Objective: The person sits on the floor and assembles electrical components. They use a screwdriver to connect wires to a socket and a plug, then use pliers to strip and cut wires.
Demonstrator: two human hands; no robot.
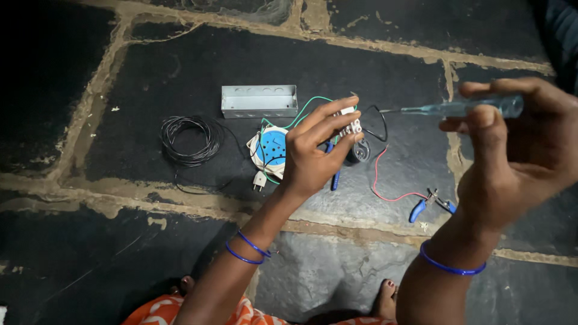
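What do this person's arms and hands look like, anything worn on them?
Both arms are bare, with no sleeves and no gloves. The left wrist carries two thin blue bangles. The right wrist carries one blue bangle. No rings or watch show on the left hand or the right hand.

You are viewing a dim scene with light concentrated at the centre of the frame. The dark stone floor absorbs most of it, and the top-left corner falls to near black. The metal box reflects the light and reads as the brightest surface. Your right hand sits close to the lens and appears soft, with slight blur along the screwdriver. Your left hand is sharper. Shadow deepens along the lower edge, and mild wide-angle stretching shows at the sides.
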